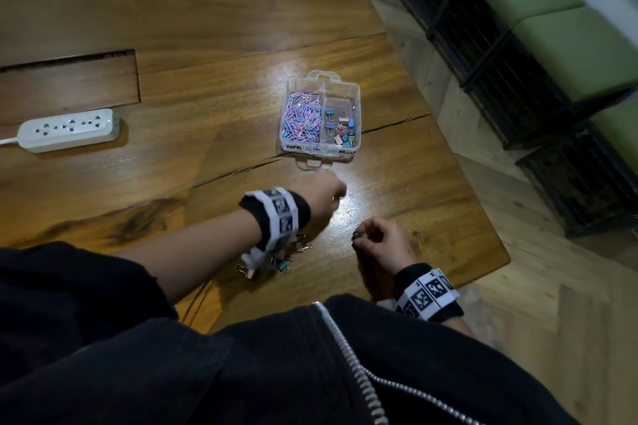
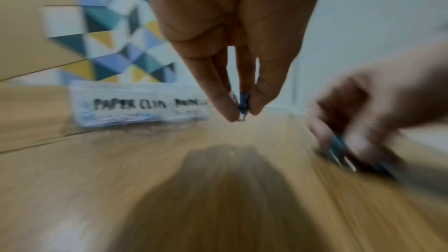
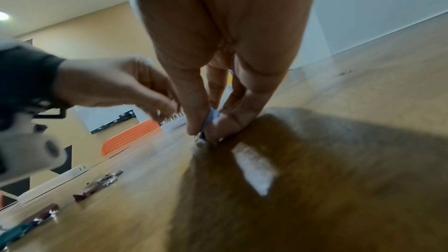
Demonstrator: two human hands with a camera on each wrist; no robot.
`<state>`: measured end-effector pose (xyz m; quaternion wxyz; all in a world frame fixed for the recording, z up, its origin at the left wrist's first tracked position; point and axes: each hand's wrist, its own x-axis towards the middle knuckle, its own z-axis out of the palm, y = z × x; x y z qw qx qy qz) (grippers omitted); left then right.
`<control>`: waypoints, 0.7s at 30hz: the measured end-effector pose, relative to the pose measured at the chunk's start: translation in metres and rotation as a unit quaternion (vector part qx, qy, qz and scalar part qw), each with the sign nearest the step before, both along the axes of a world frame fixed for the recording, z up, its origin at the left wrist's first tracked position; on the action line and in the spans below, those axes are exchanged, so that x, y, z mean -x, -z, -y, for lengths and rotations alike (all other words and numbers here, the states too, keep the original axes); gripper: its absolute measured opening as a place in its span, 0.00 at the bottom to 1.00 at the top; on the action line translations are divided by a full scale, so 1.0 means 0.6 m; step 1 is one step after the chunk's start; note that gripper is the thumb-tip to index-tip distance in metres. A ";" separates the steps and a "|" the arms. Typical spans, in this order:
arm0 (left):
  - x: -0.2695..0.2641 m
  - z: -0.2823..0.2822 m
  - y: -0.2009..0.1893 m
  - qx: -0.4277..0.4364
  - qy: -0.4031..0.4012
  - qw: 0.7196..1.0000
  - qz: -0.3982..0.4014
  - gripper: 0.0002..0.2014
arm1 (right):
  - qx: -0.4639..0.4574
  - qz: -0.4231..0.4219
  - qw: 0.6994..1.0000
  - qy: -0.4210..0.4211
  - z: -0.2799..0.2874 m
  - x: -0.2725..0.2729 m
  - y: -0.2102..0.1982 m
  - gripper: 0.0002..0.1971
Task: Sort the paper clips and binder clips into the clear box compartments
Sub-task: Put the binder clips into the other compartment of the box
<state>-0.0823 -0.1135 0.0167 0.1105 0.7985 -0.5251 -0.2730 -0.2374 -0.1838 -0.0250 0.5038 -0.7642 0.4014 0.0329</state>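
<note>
A clear box (image 1: 352, 93) sits on the wooden table; its left compartment is full of pink and blue paper clips (image 1: 302, 121), its right one holds several binder clips (image 1: 341, 133). My left hand (image 1: 331, 188) hovers just in front of the box and pinches a small blue binder clip (image 2: 243, 102) between thumb and fingers. My right hand (image 1: 371, 235) is low at the table, nearer me, and pinches another binder clip (image 3: 211, 120). A loose pile of binder clips (image 1: 283, 260) lies under my left wrist.
A white power strip (image 1: 69, 129) lies at the left of the table. The table's right edge (image 1: 483, 203) runs close beside my right hand, with floor and dark wire crates (image 1: 518, 79) beyond. Labels on the box front (image 2: 130, 104) read "PAPER CLIPS".
</note>
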 end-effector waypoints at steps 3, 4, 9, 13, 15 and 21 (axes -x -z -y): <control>-0.049 0.044 -0.031 0.132 -0.203 0.961 -0.134 0.10 | -0.015 -0.004 1.000 -0.005 0.000 -0.001 -0.008 0.07; -0.066 0.058 -0.038 0.165 -0.251 0.939 -0.170 0.10 | -0.026 -0.006 1.000 -0.008 0.000 -0.005 -0.012 0.06; -0.109 0.065 -0.048 0.122 -0.297 0.900 -0.295 0.14 | -0.056 0.017 0.998 -0.009 0.021 -0.041 -0.047 0.09; -0.109 0.005 -0.050 0.114 -0.256 0.916 -0.288 0.16 | -0.006 0.039 0.999 0.003 0.056 -0.092 -0.080 0.09; -0.111 -0.039 -0.047 0.103 -0.243 0.936 -0.235 0.15 | 0.021 0.073 0.997 0.019 0.071 -0.124 -0.098 0.07; -0.080 -0.172 -0.018 -0.098 -0.087 0.984 -0.121 0.25 | 0.089 0.130 0.986 0.051 0.078 -0.200 -0.127 0.13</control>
